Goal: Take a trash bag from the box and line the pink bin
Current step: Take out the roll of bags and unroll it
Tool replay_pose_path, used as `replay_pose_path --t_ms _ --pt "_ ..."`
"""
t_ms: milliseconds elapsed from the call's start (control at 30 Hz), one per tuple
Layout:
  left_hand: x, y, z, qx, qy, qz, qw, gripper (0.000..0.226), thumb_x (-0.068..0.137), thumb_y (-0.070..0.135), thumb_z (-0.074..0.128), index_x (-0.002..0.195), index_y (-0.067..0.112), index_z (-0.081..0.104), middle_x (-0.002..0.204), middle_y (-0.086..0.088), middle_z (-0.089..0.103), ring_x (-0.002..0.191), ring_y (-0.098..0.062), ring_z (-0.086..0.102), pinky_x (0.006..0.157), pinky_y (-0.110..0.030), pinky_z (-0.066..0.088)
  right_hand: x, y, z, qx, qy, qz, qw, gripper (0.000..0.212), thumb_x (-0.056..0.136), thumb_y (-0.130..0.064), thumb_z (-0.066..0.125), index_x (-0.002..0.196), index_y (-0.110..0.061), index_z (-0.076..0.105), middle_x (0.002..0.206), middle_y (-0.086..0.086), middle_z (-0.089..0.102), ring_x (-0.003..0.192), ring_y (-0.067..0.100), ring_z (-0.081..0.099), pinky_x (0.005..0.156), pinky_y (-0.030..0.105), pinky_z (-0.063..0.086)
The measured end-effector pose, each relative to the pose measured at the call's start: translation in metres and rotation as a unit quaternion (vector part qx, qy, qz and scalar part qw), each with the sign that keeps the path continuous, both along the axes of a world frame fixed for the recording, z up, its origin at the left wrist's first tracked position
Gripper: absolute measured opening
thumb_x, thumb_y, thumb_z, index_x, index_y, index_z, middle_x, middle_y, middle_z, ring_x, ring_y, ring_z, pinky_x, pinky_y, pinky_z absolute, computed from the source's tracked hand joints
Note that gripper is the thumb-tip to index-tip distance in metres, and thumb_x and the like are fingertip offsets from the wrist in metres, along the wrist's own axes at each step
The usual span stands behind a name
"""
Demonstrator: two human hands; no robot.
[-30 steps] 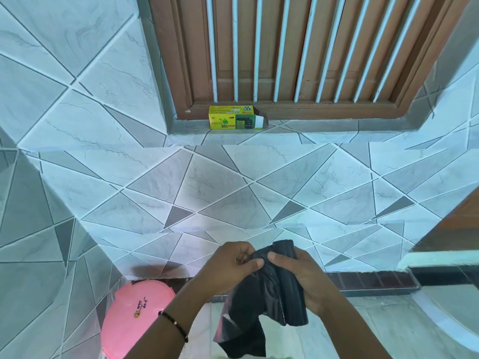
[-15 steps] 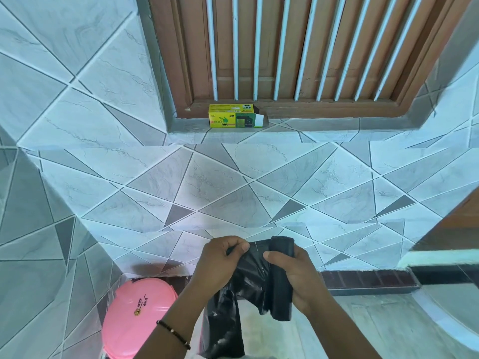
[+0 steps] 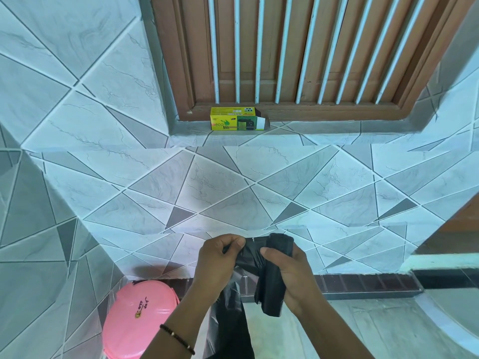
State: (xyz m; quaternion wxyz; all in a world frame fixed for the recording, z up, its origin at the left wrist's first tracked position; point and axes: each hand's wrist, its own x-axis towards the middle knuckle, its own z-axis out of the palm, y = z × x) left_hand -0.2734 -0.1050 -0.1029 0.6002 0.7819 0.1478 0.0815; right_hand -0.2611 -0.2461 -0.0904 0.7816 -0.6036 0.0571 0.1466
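Faintly, "eco bin" on box (image 3: 236, 122)

Yellow-green box (image 3: 237, 118) on tiled ledge (image 3: 311, 125); pink bin (image 3: 140, 317) on floor (image 3: 363, 327).

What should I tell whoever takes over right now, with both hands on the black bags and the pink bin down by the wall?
Left hand: pinching the loose end of a black trash bag, which hangs down toward the floor.
Right hand: gripping the roll of black bags, upright in the fist.
The bag seems still joined to the roll between the hands.
Yellow-green bag box: on the ledge under the barred window, end flap open.
Pink bin: on the floor lower left, lid closed.
Done: roll taken out, one bag unrolled.
Left: tear the bag off, open it, lift the lid, line the bin.
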Motion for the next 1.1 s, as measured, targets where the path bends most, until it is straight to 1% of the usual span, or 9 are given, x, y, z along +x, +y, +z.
replay_pose_path --t_ms 67,167,367,600,700,800,900,1000,1100 --pt "0.000 0.005 -0.001 -0.008 0.002 0.027 1.000 0.020 0.089 0.023 0.059 0.075 0.025 0.073 0.077 0.004 0.074 0.076 -0.015 0.069 0.075 -0.029 0.053 0.005 -0.001 0.001 0.026 0.010 -0.028 0.999 0.013 0.079 0.002 0.065 0.083 -0.010 0.063 0.063 0.004 0.069 0.053 0.018 0.065 0.049 0.026 0.052" --pt "-0.001 0.024 -0.006 0.008 0.013 0.081 0.997 0.024 0.090 0.023 0.057 0.070 0.030 0.068 0.078 0.008 0.072 0.078 -0.015 0.066 0.080 -0.032 0.052 0.020 -0.020 0.005 0.098 0.022 -0.102 0.990 0.016 0.079 0.007 0.060 0.082 -0.009 0.062 0.070 0.008 0.071 0.063 0.025 0.058 0.065 0.033 0.049" --pt "0.011 0.025 0.007 0.114 -0.004 0.054 0.992 0.023 0.092 0.028 0.053 0.088 0.017 0.073 0.085 0.004 0.072 0.081 -0.016 0.064 0.078 -0.025 0.045 0.027 -0.035 0.004 0.100 0.024 -0.094 0.990 0.013 0.083 0.000 0.060 0.089 -0.011 0.062 0.074 0.003 0.075 0.061 0.023 0.063 0.063 0.034 0.052" --pt "0.008 0.066 0.015 0.179 -0.029 0.137 0.974 0.020 0.092 0.022 0.053 0.088 0.012 0.070 0.083 -0.003 0.068 0.074 -0.018 0.059 0.073 -0.024 0.040 0.047 -0.070 0.003 0.189 0.045 -0.220 0.956 0.012 0.087 -0.003 0.056 0.090 -0.014 0.057 0.061 -0.001 0.073 0.071 0.020 0.061 0.068 0.036 0.049" --pt "0.013 0.071 0.021 0.228 -0.037 0.095 0.968 0.019 0.093 0.028 0.050 0.092 0.019 0.066 0.087 0.005 0.065 0.079 -0.014 0.057 0.076 -0.020 0.040 0.053 -0.072 0.004 0.194 0.056 -0.196 0.960 0.011 0.086 -0.008 0.059 0.096 -0.011 0.057 0.062 0.001 0.071 0.056 0.014 0.066 0.066 0.034 0.049" --pt "0.018 0.054 0.032 0.202 -0.058 0.032 0.977 0.014 0.090 0.038 0.052 0.099 0.033 0.063 0.092 0.020 0.064 0.085 -0.004 0.059 0.075 -0.014 0.042 0.054 -0.056 0.009 0.226 0.092 -0.153 0.958 0.006 0.085 -0.015 0.061 0.085 -0.011 0.057 0.062 0.004 0.062 0.055 0.016 0.061 0.063 0.034 0.052" --pt "0.017 0.031 0.043 0.214 -0.040 -0.072 0.973 0.035 0.077 0.062 0.051 0.106 0.043 0.057 0.095 0.028 0.065 0.074 0.010 0.060 0.072 -0.023 0.049 0.054 -0.039 0.018 0.274 0.093 -0.127 0.949 0.013 0.088 -0.018 0.058 0.076 -0.014 0.057 0.061 0.005 0.057 0.059 0.020 0.053 0.067 0.037 0.049" --pt "0.018 0.001 0.045 0.222 0.022 -0.189 0.956 0.066 0.059 0.079 0.055 0.117 0.048 0.047 0.105 0.024 0.065 0.089 -0.001 0.064 0.081 -0.028 0.050 0.053 -0.026 0.029 0.311 0.074 -0.110 0.941 0.023 0.089 -0.012 0.052 0.066 -0.014 0.058 0.060 0.007 0.056 0.064 0.023 0.052 0.071 0.038 0.046" --pt "0.027 -0.019 0.040 0.248 -0.007 -0.207 0.946 0.061 0.062 0.070 0.062 0.116 0.046 0.047 0.091 0.017 0.067 0.080 -0.005 0.063 0.076 -0.027 0.051 0.057 -0.018 0.035 0.327 0.066 -0.088 0.939 0.036 0.089 -0.007 0.047 0.056 -0.013 0.061 0.064 0.008 0.054 0.067 0.023 0.051 0.073 0.035 0.044"
